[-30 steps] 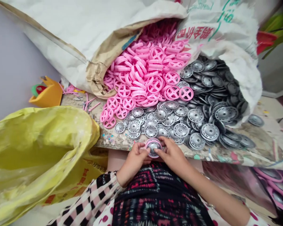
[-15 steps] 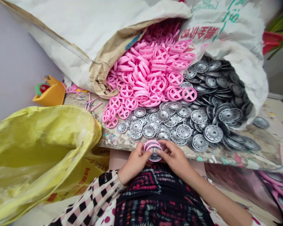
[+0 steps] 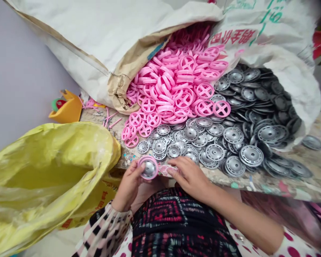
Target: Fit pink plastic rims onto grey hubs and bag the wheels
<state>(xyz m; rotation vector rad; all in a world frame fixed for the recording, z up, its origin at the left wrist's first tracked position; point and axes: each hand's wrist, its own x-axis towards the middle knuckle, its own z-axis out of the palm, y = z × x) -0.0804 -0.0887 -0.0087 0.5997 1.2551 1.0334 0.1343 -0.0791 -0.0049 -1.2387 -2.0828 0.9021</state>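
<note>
My left hand (image 3: 130,184) pinches an assembled wheel (image 3: 148,167), a pink ring with a silver cap pressed into it, and holds it just left of the table's front edge. My right hand (image 3: 188,175) rests at that edge with its fingertips on a second pink ring (image 3: 164,170). Behind them a pile of pink spoked rings (image 3: 176,85) spills from a white sack (image 3: 96,39). A pile of silver hubcaps (image 3: 230,125) spills from another white sack (image 3: 278,53) on the right.
An open yellow plastic bag (image 3: 42,171) stands at my left, its mouth near my left hand. A small orange plastic piece (image 3: 66,109) lies at the table's back left. The worn tabletop (image 3: 283,178) runs on to the right, with more pink wheels blurred at the lower right.
Both hands were together on one wheel at the table edge. Now my left hand has carried the wheel left, toward the yellow bag, and my right hand stays at the edge on another ring.
</note>
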